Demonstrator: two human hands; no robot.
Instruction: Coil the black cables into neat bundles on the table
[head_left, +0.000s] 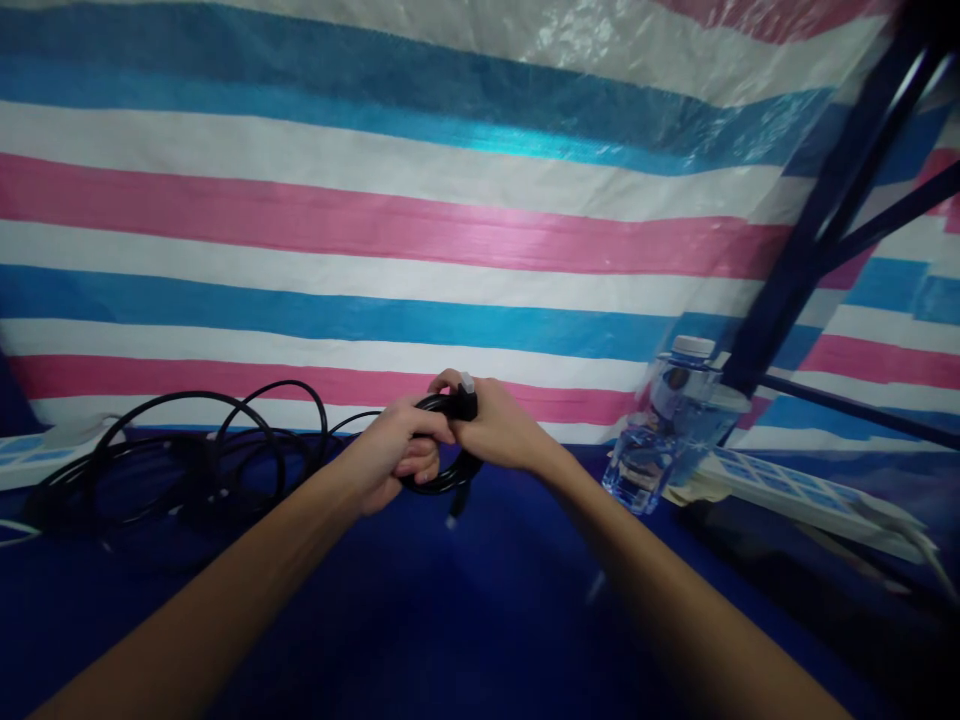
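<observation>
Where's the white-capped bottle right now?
Head view, right of centre: the white-capped bottle is on the blue surface, to the right of the right hand, just left of the long white strip, in front of the striped sheet.

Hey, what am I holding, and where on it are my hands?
A coiled, thin black cable: your left hand grips the coil's left side, your right hand its upper right, beside a pale-tipped black connector.

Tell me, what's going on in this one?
A person's left hand and right hand both grip a coiled black cable, close together above a blue surface. More black cables lie in loose loops to the left. On the right, a clear bottle with a white cap stands near a white-and-blue strip.
</observation>
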